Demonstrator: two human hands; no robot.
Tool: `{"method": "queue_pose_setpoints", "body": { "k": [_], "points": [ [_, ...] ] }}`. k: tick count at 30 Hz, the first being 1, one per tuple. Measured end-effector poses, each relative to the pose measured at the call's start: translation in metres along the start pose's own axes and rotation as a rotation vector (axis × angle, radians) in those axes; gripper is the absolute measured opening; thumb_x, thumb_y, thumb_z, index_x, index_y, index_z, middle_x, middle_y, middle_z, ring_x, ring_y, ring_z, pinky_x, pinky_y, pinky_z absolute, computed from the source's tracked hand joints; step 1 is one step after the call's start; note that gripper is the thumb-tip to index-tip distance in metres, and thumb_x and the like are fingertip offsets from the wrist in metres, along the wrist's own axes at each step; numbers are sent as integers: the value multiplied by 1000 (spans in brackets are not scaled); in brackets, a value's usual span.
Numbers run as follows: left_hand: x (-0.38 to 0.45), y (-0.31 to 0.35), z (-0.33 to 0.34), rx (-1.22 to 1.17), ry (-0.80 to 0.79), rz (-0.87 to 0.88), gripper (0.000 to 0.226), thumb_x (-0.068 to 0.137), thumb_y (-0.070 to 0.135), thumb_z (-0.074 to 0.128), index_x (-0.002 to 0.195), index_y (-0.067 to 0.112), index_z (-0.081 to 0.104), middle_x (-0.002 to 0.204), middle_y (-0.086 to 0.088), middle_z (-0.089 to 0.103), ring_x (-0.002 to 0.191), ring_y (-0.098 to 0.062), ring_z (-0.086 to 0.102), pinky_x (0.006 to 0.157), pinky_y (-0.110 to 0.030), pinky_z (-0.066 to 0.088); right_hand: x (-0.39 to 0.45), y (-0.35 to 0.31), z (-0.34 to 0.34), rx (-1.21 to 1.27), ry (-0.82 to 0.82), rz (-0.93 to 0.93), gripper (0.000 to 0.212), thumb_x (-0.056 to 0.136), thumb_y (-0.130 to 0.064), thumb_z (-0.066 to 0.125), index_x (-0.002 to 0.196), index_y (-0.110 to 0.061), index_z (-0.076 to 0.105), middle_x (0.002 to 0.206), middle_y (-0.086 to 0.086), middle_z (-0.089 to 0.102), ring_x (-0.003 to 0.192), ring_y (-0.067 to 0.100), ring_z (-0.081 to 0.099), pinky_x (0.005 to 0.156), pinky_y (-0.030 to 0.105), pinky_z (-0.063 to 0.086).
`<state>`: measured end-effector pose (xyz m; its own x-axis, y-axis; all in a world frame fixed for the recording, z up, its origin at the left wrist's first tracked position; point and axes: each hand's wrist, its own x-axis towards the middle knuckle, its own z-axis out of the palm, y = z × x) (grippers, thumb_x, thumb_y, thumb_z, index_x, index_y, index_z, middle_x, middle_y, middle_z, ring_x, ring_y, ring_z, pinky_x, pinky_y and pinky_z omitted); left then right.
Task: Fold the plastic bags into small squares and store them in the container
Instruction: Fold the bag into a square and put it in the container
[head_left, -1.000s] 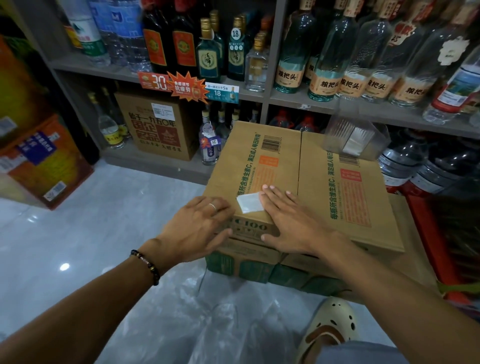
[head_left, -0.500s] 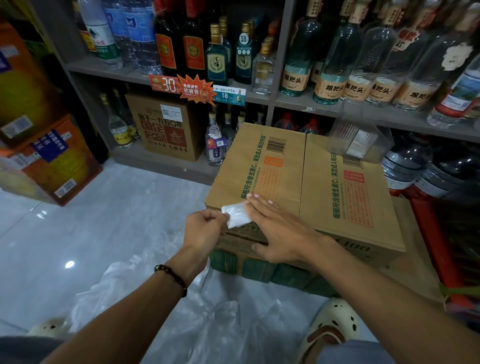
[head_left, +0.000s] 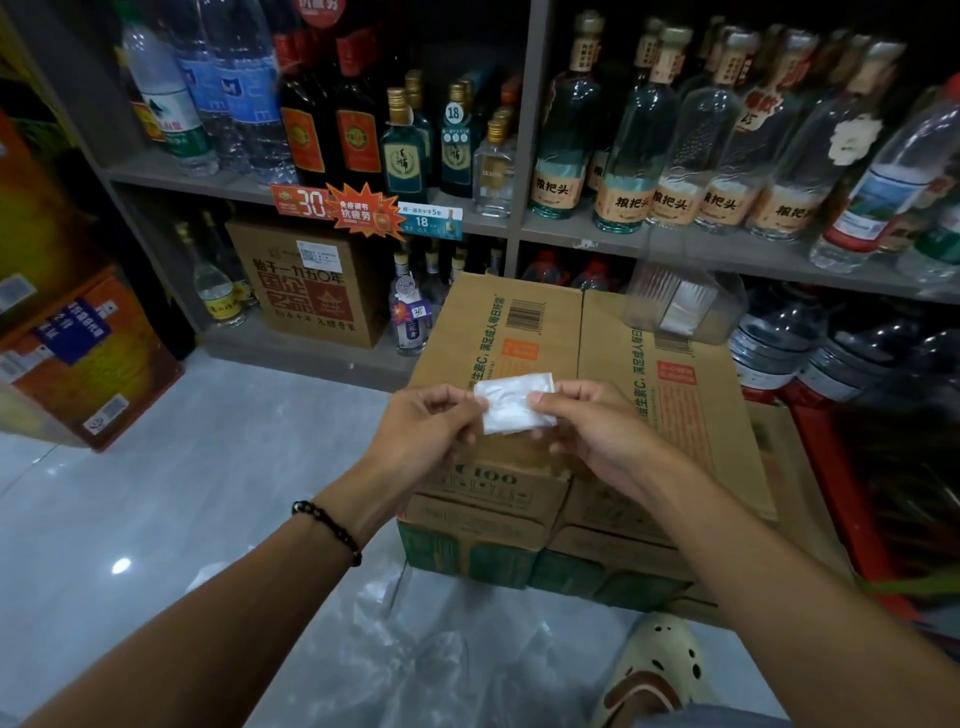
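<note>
Head view: we pinch the folded bag (head_left: 511, 402) between both hands, left hand (head_left: 423, 431) and right hand (head_left: 584, 428), its long axis running left-right above the cardboard box (head_left: 670, 415).

Left hand (head_left: 426, 423) and right hand (head_left: 587, 421) raised, fingertips pinched (grip closed), forearms converging.

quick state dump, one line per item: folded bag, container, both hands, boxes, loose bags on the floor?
folded plastic bag: small square, lifted off the box, pinched at both ends
left hand: grip shut on its left edge
right hand: grip shut on its right edge
clear container: on the box, open, folded bags inside
cardboard box: closed
loose plastic bags: unfolded, on the floor
</note>
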<state>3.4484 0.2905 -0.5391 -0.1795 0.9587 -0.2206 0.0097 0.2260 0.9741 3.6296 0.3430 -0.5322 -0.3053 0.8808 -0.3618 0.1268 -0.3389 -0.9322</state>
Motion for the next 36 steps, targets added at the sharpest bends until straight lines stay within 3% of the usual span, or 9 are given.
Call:
{"method": "queue_pose_setpoints", "body": {
  "k": [3,8,12,18,20,22,25,31,36],
  "points": [
    [13,11,19,144,-17,42,16,91,25,67,80,14,71,72,-10,69,66,-24,59,60,-33,50,0,-8,-25,-30,148,4,9,92,-16,68,93,-9,73,76,13,71,53,8,56,46,20,41],
    [69,21,70,433,-33,238,22,88,27,70,108,22,61,100,1,61,96,-18,61,84,-28,52,6,-28,-88,-108,403,-101,13,95,-12,64,85,-6,70,58,2,64,44,7,56,41,17,41],
    [125,36,119,658,-97,349,55,85,34,70,133,38,43,132,-3,51,121,-22,51,103,-39,44,18,-41,-138,-130,520,-161,14,96,-6,60,83,-3,66,66,15,65,43,8,59,47,19,48],
    [191,63,191,838,-119,488,79,81,32,76,142,43,27,159,-17,14,146,-31,19,114,-47,31,40,-53,-194,-63,624,-228,15,96,-5,61,81,-4,62,51,4,64,49,15,60,56,28,55],
    [206,67,207,863,-104,514,69,79,31,78,138,35,41,151,-16,31,137,-32,35,109,-40,37,45,-56,-206,-74,638,-237,13,96,-7,62,83,-3,64,55,7,66,51,17,62,62,34,57],
    [218,70,217,873,-21,586,37,78,35,79,108,27,60,126,-8,54,112,-25,54,93,-33,46,48,-56,-217,-122,657,-256,15,95,-8,62,81,-6,65,55,4,66,53,16,64,60,31,56],
    [223,73,211,873,22,614,29,76,36,81,74,26,54,104,-4,63,91,-17,57,79,-26,44,47,-58,-220,-172,668,-282,12,95,-6,63,83,-7,66,62,6,69,52,12,66,56,26,54],
    [189,81,162,907,-203,777,24,73,24,84,74,22,60,129,-8,58,109,-19,54,88,-24,37,27,-78,-203,-264,614,-321,8,94,-1,62,90,-4,68,67,8,68,48,9,61,50,22,51],
    [145,108,120,888,-256,851,29,70,20,86,70,28,59,144,-2,50,132,-17,47,108,-31,37,-2,-98,-169,-482,493,-342,13,94,-4,62,83,-6,68,73,16,72,55,14,68,57,38,55]
  ]
}}
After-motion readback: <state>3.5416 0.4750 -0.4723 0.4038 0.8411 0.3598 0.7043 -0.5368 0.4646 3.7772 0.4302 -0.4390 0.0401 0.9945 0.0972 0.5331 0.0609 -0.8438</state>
